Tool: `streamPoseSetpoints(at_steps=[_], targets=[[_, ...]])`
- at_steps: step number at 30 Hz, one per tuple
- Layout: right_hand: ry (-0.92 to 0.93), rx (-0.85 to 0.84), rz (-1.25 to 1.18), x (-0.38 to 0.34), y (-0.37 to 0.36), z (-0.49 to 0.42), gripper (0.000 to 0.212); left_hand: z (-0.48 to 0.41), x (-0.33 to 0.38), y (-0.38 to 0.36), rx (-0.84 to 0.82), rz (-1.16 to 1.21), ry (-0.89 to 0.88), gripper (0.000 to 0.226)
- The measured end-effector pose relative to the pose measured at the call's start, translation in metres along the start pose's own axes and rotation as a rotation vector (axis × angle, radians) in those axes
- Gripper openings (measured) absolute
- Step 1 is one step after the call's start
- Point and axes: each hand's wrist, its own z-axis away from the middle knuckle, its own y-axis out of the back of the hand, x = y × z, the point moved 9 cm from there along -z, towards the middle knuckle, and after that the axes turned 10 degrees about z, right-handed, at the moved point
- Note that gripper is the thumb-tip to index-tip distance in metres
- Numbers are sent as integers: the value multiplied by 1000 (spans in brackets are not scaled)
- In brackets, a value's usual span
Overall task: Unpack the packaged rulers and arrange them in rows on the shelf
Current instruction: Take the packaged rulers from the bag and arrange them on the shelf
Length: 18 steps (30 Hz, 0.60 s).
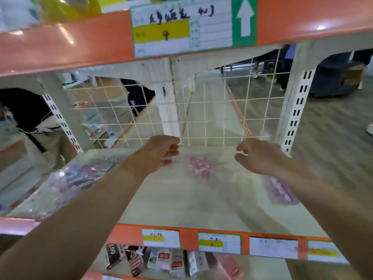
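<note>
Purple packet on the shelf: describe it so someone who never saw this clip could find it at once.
Find the pale shelf board behind the orange label strip. At its right side, partly hidden by the forearm of the right hand, lies the purple packet. It alone is purple: the pink packet sits mid-shelf, the clear-wrapped pile far left.

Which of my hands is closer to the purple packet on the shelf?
Right. The right hand is just above and left of the purple packet, its forearm crossing the packet's edge. The left hand is well off to the left, beyond the pink packet.
</note>
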Motion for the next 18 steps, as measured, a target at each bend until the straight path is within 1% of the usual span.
streamPoseSetpoints(at_steps=[2,3,5,8,10,11,12,13,15,16,18], targets=[[122,-16,-48,-49,-5,-1,37,4,9,44,69,-45,-33,4],[175,-23,-72,-70,-6,0,31,5,12,65,99,-72,-37,5],[284,-56,-122,-120,-11,4,13,12,12,116,145,-97,-25,3],[436,-83,-171,-190,-20,10,33,20,7,181,158,-139,14,16],[548,-129,-180,-239,-31,11,35,31,8,225,249,-227,-21,8],[596,-155,-189,-261,-38,11,31,36,7,244,290,-264,-37,5],[614,-185,-177,-280,-48,9,22,39,4,261,325,-301,-43,8],[617,-192,-168,-294,-56,6,18,40,0,276,359,-339,-41,13],[564,-194,-138,-317,-71,-5,38,42,-10,300,406,-430,-12,21],[527,-190,-126,-324,-78,-12,45,43,-15,305,398,-476,8,22],[466,-176,-76,-332,-92,-25,54,41,-23,304,331,-563,37,18]])
